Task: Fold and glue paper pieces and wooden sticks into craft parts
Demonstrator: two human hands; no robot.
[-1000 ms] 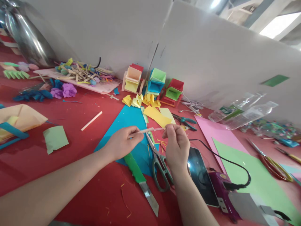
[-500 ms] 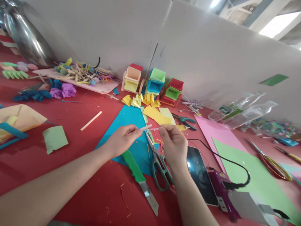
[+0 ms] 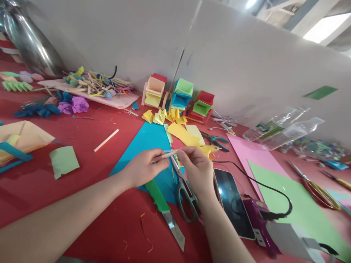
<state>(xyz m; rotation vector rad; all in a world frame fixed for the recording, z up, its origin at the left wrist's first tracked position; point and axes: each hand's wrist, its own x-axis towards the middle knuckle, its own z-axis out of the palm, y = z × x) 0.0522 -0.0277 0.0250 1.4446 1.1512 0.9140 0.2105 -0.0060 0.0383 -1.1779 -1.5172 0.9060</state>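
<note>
My left hand (image 3: pixel 144 168) and my right hand (image 3: pixel 196 170) are held close together above a blue paper sheet (image 3: pixel 148 142). Both pinch a thin pale paper stick (image 3: pixel 168 154) between fingertips, the left at one end, the right at the other. Under the hands lie grey-handled scissors (image 3: pixel 186 193) and a green-handled utility knife (image 3: pixel 164 206) on the red tabletop (image 3: pixel 90 160).
A phone (image 3: pixel 233 204) with a black cable and a purple charger (image 3: pixel 259 219) lie at right, on pink (image 3: pixel 246 153) and green (image 3: pixel 296 204) sheets. Folded paper boxes (image 3: pixel 178 96), yellow papers (image 3: pixel 182 133), pliers (image 3: pixel 216 140), bottles (image 3: pixel 285 129) and a tray of sticks (image 3: pixel 95 89) line the back. A loose white stick (image 3: pixel 106 140) lies at left.
My right hand has slid left along the stick toward my left hand, so the visible length between them is much shorter. A yellow object behind the right hand now shows.
</note>
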